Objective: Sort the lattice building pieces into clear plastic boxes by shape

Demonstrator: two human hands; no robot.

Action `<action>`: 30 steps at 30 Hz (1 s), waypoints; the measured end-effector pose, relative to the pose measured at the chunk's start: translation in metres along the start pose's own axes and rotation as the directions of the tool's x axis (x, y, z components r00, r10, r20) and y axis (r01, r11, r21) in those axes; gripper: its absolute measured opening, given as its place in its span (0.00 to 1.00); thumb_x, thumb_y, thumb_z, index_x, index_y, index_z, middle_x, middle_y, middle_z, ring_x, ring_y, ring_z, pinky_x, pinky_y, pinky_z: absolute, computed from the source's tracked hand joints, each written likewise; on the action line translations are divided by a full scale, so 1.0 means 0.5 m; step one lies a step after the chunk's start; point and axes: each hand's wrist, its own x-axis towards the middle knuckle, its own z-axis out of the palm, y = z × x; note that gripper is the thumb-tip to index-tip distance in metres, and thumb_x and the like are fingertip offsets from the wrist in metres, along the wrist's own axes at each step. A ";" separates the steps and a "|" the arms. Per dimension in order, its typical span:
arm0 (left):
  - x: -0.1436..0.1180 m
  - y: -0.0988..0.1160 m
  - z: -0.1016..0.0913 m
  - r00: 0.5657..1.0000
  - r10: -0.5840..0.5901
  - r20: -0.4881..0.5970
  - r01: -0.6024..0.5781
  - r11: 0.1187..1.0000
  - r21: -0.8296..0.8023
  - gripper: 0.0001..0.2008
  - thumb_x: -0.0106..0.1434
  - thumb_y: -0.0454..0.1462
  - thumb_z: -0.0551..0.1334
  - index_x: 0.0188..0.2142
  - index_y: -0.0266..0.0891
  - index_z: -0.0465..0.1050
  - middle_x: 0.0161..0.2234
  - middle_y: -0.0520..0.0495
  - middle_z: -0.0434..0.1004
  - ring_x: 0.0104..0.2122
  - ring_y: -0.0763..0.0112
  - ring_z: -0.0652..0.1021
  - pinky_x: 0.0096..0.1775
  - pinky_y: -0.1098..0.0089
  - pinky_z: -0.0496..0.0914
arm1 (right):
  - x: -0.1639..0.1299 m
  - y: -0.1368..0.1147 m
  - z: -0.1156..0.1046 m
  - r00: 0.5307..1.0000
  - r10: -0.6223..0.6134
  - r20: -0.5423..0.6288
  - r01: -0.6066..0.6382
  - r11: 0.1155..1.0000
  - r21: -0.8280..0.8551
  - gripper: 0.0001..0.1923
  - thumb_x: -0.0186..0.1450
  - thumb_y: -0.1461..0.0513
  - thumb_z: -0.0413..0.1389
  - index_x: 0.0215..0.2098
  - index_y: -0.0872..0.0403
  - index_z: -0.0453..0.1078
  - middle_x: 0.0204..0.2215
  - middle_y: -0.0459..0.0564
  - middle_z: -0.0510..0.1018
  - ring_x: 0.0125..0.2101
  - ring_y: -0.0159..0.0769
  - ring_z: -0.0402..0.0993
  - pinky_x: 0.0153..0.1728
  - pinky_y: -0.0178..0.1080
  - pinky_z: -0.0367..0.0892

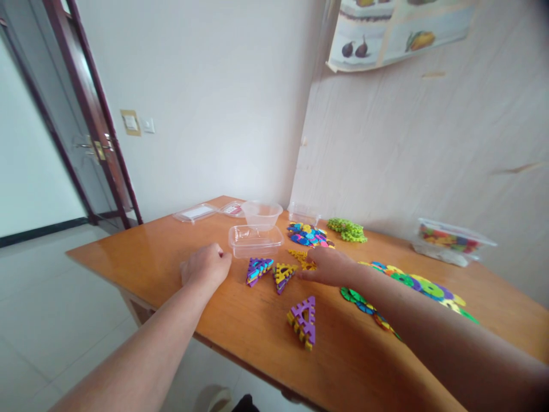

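My left hand [206, 264] is curled into a fist on the table, just left of a clear plastic box [256, 240]; nothing shows in it. My right hand [328, 266] is over flat yellow triangular pieces [301, 257], with thumb and fingers apart. Between the hands lie a stack of purple and blue notched triangles [258, 270] and a yellow and purple stack [284, 276]. Nearer me is another stack of triangles [303, 321], purple on top with yellow under it. Part of the yellow pieces is hidden by my right fingers.
At the back stand a clear round tub [262, 213], a clear lid [196, 213] and another clear container [303, 214]. Colourful discs [306, 233] and green pieces [347, 230] lie in heaps. Joined discs [422, 286] are beside my right forearm. A filled box [450, 240] stands far right.
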 end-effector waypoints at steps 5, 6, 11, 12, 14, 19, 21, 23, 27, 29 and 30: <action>0.000 0.001 -0.002 1.000 -0.002 0.005 0.002 1.000 0.005 0.15 0.61 0.48 0.52 0.36 0.49 0.75 0.42 0.44 0.81 0.43 0.48 0.78 0.38 0.55 0.67 | -0.008 -0.005 -0.013 1.000 -0.003 -0.014 0.003 1.000 -0.031 0.20 0.61 0.55 0.54 0.48 0.52 0.75 0.42 0.56 0.81 0.41 0.46 0.76 0.35 0.39 0.66; 0.001 0.002 -0.001 1.000 -0.002 0.004 0.002 1.000 0.007 0.15 0.61 0.48 0.52 0.36 0.49 0.75 0.42 0.44 0.81 0.43 0.48 0.78 0.38 0.55 0.67 | -0.009 -0.001 -0.016 1.000 0.006 -0.027 -0.007 1.000 -0.026 0.20 0.61 0.58 0.53 0.49 0.52 0.75 0.42 0.56 0.81 0.41 0.46 0.76 0.36 0.39 0.66; 0.002 0.002 0.001 1.000 -0.003 0.001 0.003 1.000 0.012 0.15 0.61 0.49 0.52 0.37 0.50 0.74 0.42 0.44 0.81 0.43 0.48 0.78 0.39 0.54 0.67 | -0.002 0.024 -0.029 0.981 0.075 -0.177 -0.051 0.989 0.137 0.17 0.62 0.64 0.49 0.46 0.54 0.74 0.39 0.55 0.82 0.40 0.44 0.77 0.38 0.38 0.67; 0.001 0.002 0.001 1.000 -0.004 0.000 0.004 1.000 0.010 0.15 0.61 0.49 0.52 0.37 0.50 0.74 0.42 0.44 0.81 0.43 0.48 0.78 0.39 0.54 0.67 | 0.000 0.027 -0.031 0.976 0.105 -0.190 -0.060 0.971 0.231 0.16 0.63 0.65 0.49 0.45 0.55 0.74 0.36 0.54 0.82 0.38 0.42 0.78 0.36 0.37 0.68; 0.000 0.003 0.000 1.000 -0.005 0.000 0.005 1.000 0.007 0.15 0.61 0.49 0.52 0.37 0.50 0.74 0.42 0.44 0.81 0.43 0.48 0.78 0.39 0.54 0.67 | 0.003 0.030 -0.030 0.974 0.188 -0.129 -0.106 0.873 0.476 0.13 0.63 0.66 0.49 0.43 0.55 0.72 0.29 0.51 0.81 0.32 0.38 0.79 0.32 0.34 0.69; -0.002 0.006 -0.004 1.000 -0.015 0.008 0.015 1.000 0.006 0.14 0.61 0.48 0.52 0.37 0.50 0.75 0.42 0.44 0.81 0.43 0.48 0.78 0.39 0.55 0.67 | -0.001 0.025 -0.014 0.961 0.243 0.134 -0.254 0.578 0.776 0.08 0.63 0.69 0.49 0.39 0.55 0.66 0.20 0.46 0.75 0.25 0.35 0.78 0.26 0.33 0.71; -0.003 0.006 -0.005 1.000 -0.019 0.012 0.019 1.000 0.004 0.15 0.61 0.48 0.53 0.37 0.50 0.75 0.42 0.44 0.81 0.43 0.49 0.78 0.39 0.55 0.67 | -0.005 0.028 -0.008 0.963 0.229 0.143 -0.262 0.662 0.702 0.05 0.64 0.67 0.49 0.36 0.55 0.66 0.21 0.46 0.75 0.25 0.34 0.78 0.25 0.32 0.70; -0.003 0.005 -0.005 1.000 -0.020 0.012 0.020 1.000 0.004 0.15 0.61 0.48 0.53 0.38 0.50 0.75 0.42 0.43 0.81 0.43 0.49 0.78 0.40 0.55 0.67 | -0.009 0.036 -0.004 0.974 0.200 0.109 -0.226 0.783 0.580 0.05 0.64 0.65 0.50 0.33 0.55 0.68 0.25 0.49 0.77 0.27 0.35 0.78 0.26 0.33 0.68; -0.003 0.005 -0.004 1.000 -0.024 0.007 0.024 1.000 0.004 0.15 0.61 0.49 0.53 0.38 0.49 0.76 0.42 0.43 0.81 0.43 0.49 0.78 0.40 0.56 0.67 | -0.015 0.050 -0.003 0.992 0.126 0.005 -0.123 0.959 0.253 0.09 0.62 0.58 0.55 0.33 0.53 0.75 0.35 0.52 0.81 0.37 0.42 0.77 0.34 0.37 0.66; -0.002 0.006 -0.003 1.000 -0.022 0.007 0.022 1.000 0.004 0.15 0.61 0.48 0.53 0.38 0.50 0.76 0.42 0.43 0.81 0.42 0.49 0.78 0.40 0.55 0.67 | -0.021 0.047 -0.004 0.997 0.081 -0.007 -0.078 0.984 0.159 0.15 0.63 0.52 0.55 0.41 0.51 0.76 0.40 0.52 0.81 0.40 0.43 0.76 0.37 0.38 0.66; -0.002 0.006 -0.003 1.000 -0.021 0.007 0.020 1.000 0.005 0.15 0.61 0.48 0.53 0.38 0.50 0.76 0.42 0.43 0.81 0.42 0.50 0.78 0.40 0.55 0.67 | -0.024 0.043 -0.004 0.998 0.064 -0.001 -0.063 0.986 0.153 0.19 0.62 0.49 0.55 0.45 0.50 0.75 0.42 0.52 0.81 0.41 0.44 0.76 0.37 0.39 0.66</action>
